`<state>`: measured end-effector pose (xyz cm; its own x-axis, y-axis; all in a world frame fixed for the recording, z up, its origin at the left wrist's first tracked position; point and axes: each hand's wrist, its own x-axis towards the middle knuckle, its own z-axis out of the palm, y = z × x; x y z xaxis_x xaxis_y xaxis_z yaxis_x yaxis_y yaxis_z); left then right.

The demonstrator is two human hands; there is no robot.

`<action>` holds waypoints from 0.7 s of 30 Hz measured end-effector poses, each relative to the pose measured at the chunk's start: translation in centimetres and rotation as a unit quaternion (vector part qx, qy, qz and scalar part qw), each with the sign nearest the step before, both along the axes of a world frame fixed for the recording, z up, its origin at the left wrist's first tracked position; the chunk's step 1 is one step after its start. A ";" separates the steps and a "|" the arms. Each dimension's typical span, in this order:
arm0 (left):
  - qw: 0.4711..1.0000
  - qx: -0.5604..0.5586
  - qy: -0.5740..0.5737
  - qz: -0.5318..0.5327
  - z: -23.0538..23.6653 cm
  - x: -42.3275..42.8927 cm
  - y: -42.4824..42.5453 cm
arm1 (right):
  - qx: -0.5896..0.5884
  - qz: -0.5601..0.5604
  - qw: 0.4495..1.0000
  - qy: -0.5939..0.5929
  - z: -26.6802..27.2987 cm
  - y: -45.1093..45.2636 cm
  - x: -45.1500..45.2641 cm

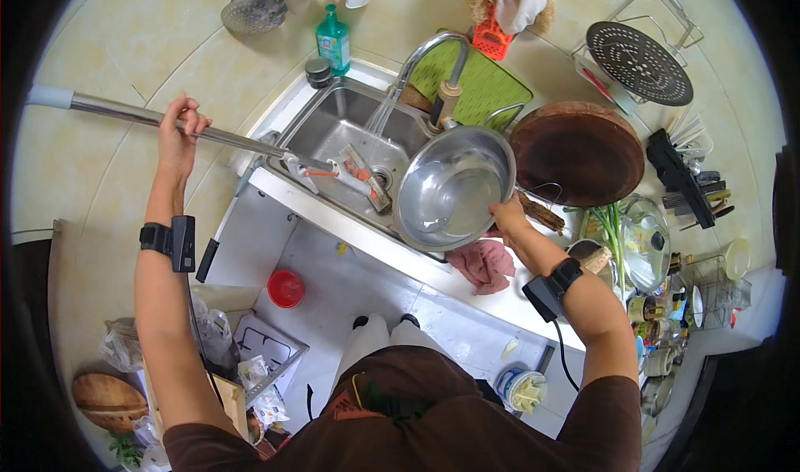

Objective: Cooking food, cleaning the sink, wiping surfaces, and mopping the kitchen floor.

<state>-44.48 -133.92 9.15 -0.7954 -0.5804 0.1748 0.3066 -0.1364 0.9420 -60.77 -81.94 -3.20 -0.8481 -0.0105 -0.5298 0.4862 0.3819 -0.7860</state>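
Observation:
My left hand (181,128) is closed around the metal pole of a mop (250,142), whose head with an orange-and-grey strip (365,178) rests in the stainless steel sink (340,109) near the drain. At the right side of the sink my right hand (511,217) grips the rim of a metal basin (456,187). The basin is tilted and seems to hold some clear water. From the curved faucet (409,66) water runs into the sink, to the left of the basin. A pink cloth (484,266) lies on the counter just below my right hand.
A round wooden board (578,153), a glass lid (645,244) and green onions (612,234) are at the right. Behind the faucet stands a green board (475,75); a soap bottle (333,42) is at the back left. On the floor are a red bucket (285,288) and a tub (520,387).

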 end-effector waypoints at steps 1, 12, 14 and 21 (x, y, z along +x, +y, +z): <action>1.000 0.000 0.009 -0.007 -0.1 0.3 -0.4 | 0.027 0.007 0.999 0.030 -1.3 -0.8 -0.5; 0.999 0.006 0.004 -0.035 0.2 -0.2 -0.5 | 0.332 0.139 0.898 0.251 -1.6 -12.0 0.4; 1.000 0.011 0.000 -0.028 0.1 -0.3 -0.4 | 0.361 0.168 0.879 0.264 -0.4 -12.1 0.7; 1.000 0.019 -0.011 -0.015 0.7 -0.5 0.3 | 0.381 0.187 0.865 0.266 0.0 -13.3 1.1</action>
